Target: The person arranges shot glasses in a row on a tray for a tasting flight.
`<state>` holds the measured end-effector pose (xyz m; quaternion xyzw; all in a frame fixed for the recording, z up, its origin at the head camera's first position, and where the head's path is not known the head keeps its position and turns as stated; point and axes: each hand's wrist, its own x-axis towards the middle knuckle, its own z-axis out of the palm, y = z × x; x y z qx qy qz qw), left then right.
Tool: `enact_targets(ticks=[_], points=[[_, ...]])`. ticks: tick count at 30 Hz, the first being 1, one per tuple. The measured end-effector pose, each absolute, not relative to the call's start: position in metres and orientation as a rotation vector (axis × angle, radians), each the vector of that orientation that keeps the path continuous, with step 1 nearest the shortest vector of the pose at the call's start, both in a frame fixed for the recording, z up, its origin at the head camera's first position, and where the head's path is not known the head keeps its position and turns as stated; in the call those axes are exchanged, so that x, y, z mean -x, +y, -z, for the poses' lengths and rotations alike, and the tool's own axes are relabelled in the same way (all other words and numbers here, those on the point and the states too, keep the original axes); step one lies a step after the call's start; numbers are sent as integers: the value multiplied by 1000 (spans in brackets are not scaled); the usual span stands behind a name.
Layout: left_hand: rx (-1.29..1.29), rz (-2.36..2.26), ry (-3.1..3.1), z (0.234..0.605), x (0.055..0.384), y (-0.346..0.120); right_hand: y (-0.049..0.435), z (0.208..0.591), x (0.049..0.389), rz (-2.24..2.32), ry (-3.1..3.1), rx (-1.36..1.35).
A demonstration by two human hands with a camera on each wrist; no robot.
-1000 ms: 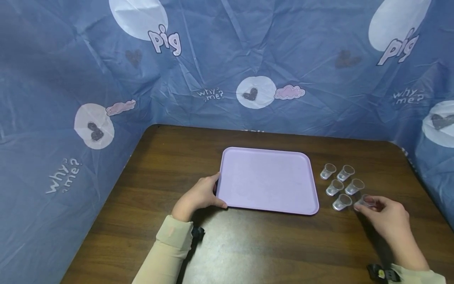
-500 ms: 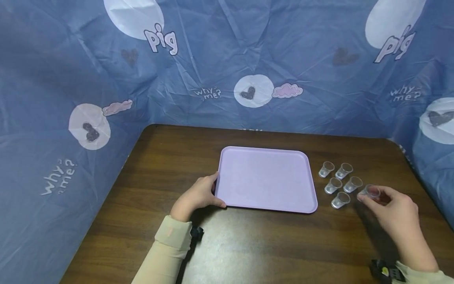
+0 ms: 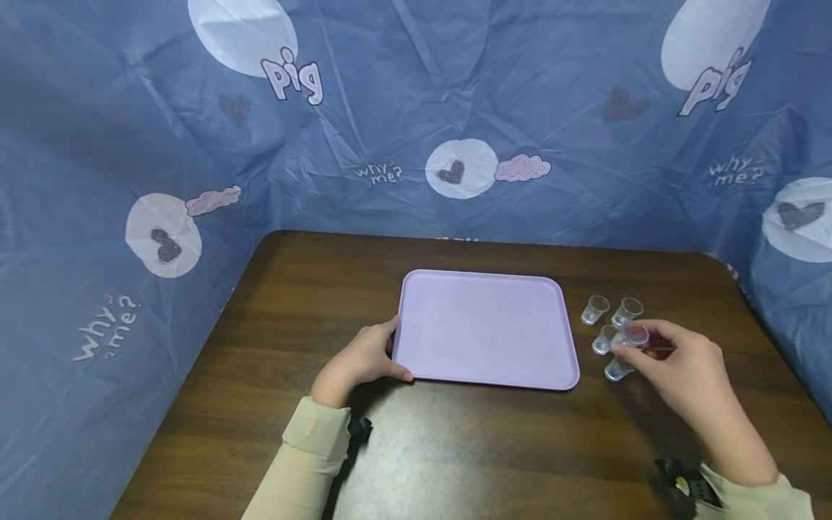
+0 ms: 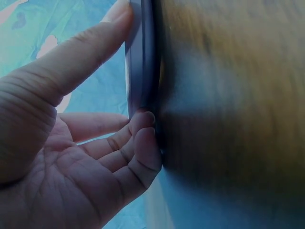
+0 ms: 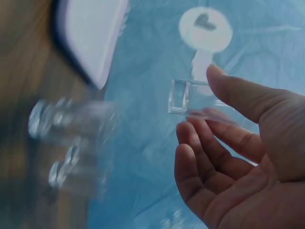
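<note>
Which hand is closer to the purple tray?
Left: the left hand grips the purple tray at its near left corner, while the right hand is apart from it, beyond its right side, holding a clear cup.

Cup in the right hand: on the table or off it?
Off it. Right wrist view: the cup is between the right hand's thumb and fingers, base clear of the table.

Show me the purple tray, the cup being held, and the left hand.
Purple tray (image 3: 485, 330): head view, on its bare flat middle.
Held cup (image 5: 196, 97): right wrist view, on its transparent side wall.
Left hand (image 3: 360, 360): head view, on the back of the hand.
</note>
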<state>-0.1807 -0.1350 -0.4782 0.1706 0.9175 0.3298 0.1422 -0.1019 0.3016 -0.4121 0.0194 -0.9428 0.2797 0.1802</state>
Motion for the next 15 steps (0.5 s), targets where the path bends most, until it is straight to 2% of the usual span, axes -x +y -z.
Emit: enact_targets(ticks=[15], points=[[-478, -943, 2656, 476, 179, -135, 226, 412, 117, -886, -2663, -363]])
